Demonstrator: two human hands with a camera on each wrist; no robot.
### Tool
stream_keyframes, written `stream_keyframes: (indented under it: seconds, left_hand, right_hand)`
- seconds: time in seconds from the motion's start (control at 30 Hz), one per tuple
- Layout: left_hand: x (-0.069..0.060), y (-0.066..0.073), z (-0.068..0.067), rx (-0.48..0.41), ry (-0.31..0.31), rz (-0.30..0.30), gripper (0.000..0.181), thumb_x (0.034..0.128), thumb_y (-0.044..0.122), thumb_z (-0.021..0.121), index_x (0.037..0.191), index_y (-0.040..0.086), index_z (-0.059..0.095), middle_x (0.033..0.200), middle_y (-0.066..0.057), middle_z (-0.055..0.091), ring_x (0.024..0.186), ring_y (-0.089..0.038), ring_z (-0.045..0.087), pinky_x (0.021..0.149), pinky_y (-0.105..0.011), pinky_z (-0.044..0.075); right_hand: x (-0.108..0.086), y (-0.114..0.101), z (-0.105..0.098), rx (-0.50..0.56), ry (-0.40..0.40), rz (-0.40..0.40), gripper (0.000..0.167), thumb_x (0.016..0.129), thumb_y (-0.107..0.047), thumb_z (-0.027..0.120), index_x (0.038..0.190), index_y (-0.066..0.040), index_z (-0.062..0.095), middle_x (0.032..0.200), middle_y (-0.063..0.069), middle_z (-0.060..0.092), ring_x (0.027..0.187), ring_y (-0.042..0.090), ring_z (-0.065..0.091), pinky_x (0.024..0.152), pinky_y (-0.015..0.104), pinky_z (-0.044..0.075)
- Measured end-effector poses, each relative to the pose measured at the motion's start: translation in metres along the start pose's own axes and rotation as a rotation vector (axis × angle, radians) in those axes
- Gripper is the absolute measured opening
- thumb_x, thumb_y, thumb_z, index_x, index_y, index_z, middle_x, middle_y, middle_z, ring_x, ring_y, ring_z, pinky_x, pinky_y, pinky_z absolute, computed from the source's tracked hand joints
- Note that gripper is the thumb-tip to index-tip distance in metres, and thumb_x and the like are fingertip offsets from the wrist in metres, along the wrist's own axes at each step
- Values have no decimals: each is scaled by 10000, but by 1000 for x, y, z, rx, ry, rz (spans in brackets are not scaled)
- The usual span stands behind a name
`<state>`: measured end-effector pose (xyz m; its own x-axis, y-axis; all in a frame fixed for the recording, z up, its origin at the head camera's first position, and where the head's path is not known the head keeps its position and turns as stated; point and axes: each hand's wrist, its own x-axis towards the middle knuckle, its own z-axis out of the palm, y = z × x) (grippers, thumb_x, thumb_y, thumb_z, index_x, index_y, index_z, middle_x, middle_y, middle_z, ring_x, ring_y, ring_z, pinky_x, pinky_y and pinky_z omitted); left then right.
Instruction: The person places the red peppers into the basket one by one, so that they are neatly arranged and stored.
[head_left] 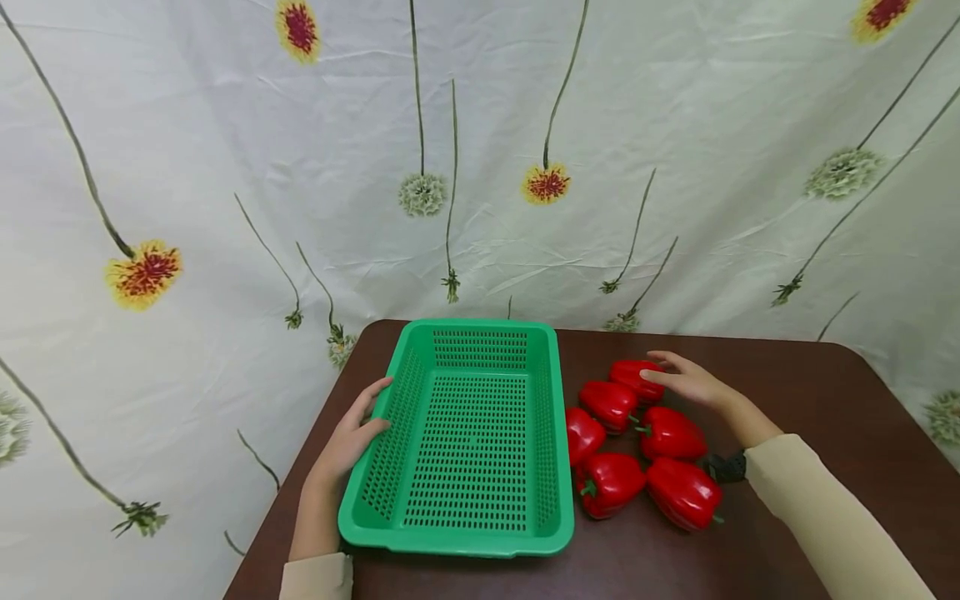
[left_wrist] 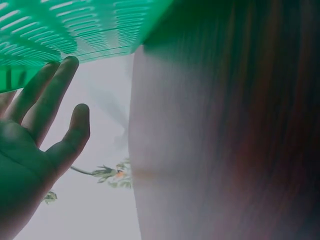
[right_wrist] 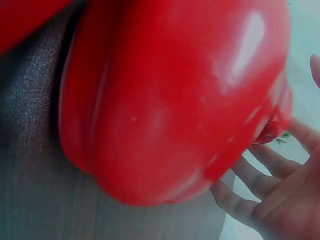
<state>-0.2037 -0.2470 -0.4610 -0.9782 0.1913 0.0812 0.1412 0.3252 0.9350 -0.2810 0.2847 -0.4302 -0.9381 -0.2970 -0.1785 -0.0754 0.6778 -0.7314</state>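
Note:
A green perforated plastic basket (head_left: 474, 543) stands on the dark table. My left hand (head_left: 352, 437) is at its left side, the fingers extended and meeting the basket's side; in the left wrist view the thumb stands apart from the basket. Right of the basket lie several glossy red bell peppers, some with green stems. My right hand (head_left: 693, 386) is at the farthest bell pepper (head_left: 630, 377), thumb on the near side and fingers on the far side, loosely spread. In the right wrist view a nearer bell pepper (right_wrist: 170, 110) hides much of that one.
Close by the right hand's pepper lie another bell pepper (head_left: 609, 406) and one nearer me (head_left: 671, 433). A dark device (head_left: 726, 468) is at the right sleeve's cuff. Behind the brown table (head_left: 795, 400) hangs a white flowered cloth (head_left: 480, 150).

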Motion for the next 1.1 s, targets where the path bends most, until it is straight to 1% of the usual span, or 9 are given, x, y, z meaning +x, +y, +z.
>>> stream_keyframes:
  seconds: [0.13,0.3,0.43,0.63,0.73,0.93,1.03,1.1]
  left_hand:
    - [-2,0,1,-58,5,-17,649,957,62,485,1554,191,266,1609,-145,125,1443,-415,132,1019,-653,262]
    - [-2,-1,3,-108,8,-40,637,968,72,482,1553,213,273,1616,-110,116,1457,-381,104,1043,-648,223]
    - [-3,-1,3,-109,15,-42,631,968,82,490,1548,222,287,1619,-91,113,1466,-364,71,1056,-654,191]
    - [-3,-3,3,-107,18,-37,631,965,87,488,1549,216,285,1620,-86,113,1469,-360,58,1060,-659,178]
    - [-5,-5,3,-108,22,-28,627,966,80,485,1547,211,289,1619,-86,115,1470,-353,52,1064,-656,173]
    - [-5,-6,3,-109,21,-4,627,966,59,477,1547,199,287,1619,-93,115,1473,-335,40,1072,-648,164]
    - [-4,-6,3,-114,18,3,629,966,57,475,1550,188,281,1619,-95,113,1474,-331,39,1073,-644,167]
    - [-4,-6,4,-114,21,2,625,966,58,473,1547,188,284,1618,-99,114,1474,-329,42,1071,-643,171]
  right_hand:
    - [2,3,3,5,7,9,735,975,-427,513,1478,63,296,1438,383,306,1303,531,311,990,633,327]
    - [5,6,7,33,21,21,731,969,-412,529,1476,63,304,1450,361,299,1304,512,309,1010,618,312]
    - [5,8,10,51,29,14,729,970,-401,536,1480,62,295,1440,348,320,1277,501,345,994,611,328]
    - [7,11,15,92,45,0,715,970,-356,557,1490,51,284,1428,334,355,1260,481,378,983,595,348]
    - [7,14,17,144,47,1,718,967,-345,570,1502,34,278,1460,327,319,1294,487,340,1001,609,323]
    - [10,19,20,230,68,17,721,954,-326,609,1520,-14,289,1536,301,210,1378,504,198,1040,644,238]
    - [10,22,21,272,72,25,725,948,-313,623,1525,-27,288,1550,294,177,1388,505,174,1045,644,235]
    - [9,23,21,301,74,26,725,946,-297,628,1525,-26,285,1548,301,173,1377,507,196,1034,640,260]
